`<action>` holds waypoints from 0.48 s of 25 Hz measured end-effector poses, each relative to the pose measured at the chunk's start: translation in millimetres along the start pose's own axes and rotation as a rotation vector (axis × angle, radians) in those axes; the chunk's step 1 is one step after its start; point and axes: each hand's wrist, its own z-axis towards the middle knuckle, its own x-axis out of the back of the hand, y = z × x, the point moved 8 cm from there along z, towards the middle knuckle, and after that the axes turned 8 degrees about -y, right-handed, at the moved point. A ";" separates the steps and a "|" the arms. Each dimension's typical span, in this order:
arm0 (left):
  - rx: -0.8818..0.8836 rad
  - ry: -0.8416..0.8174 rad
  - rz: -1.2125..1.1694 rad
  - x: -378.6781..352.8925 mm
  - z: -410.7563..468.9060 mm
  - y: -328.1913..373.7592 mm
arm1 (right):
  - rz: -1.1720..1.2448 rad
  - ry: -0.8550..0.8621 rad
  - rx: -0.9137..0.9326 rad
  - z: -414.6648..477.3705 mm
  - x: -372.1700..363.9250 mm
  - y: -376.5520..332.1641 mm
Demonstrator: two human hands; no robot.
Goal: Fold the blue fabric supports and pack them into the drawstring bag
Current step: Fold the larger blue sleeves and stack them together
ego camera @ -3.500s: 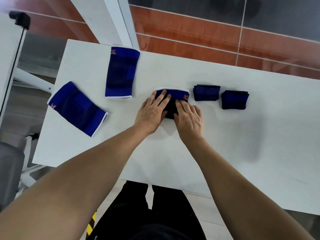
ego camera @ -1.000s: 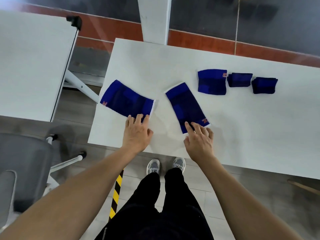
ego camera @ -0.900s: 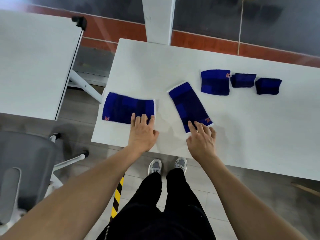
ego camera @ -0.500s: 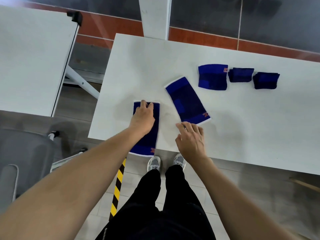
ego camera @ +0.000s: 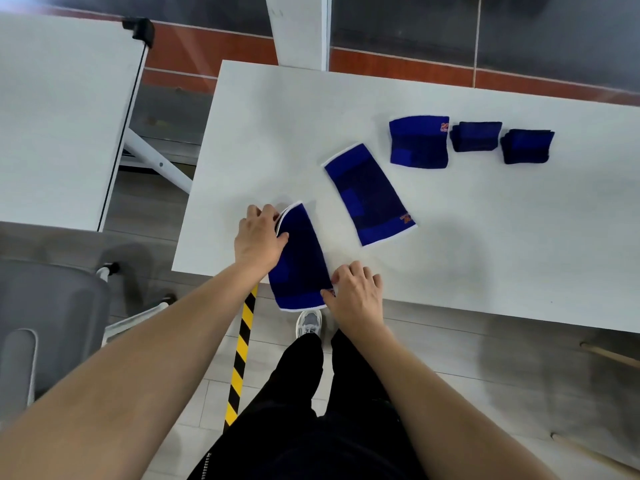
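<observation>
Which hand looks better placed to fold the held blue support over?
Probably the left hand: it grips the support by its lifted far end, ready to fold it over; the right hand holds the near corner.

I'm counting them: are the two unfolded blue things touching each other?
Apart. The head view shows bare white table between the held support and the flat support.

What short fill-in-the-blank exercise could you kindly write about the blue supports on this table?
The white table carries ____ blue supports in all.
____ folded supports sit in a row at the far right.
The left hand grips the far end of the held support, the right hand its ____ end.
One flat support lies untouched ____ the held one and the folded row.
Missing words: five; three; near; between.
</observation>
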 end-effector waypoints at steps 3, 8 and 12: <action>-0.055 0.043 -0.038 0.9 -1.6 -0.2 | 0.039 -0.013 -0.011 -2.3 -3.1 -3.3; -0.118 0.033 -0.216 7.3 9.5 8.7 | 0.620 0.082 -0.142 -8.7 25.6 52.9; -0.146 0.033 -0.372 14.8 26.7 47.5 | 0.827 0.202 -0.191 -4.7 59.5 89.3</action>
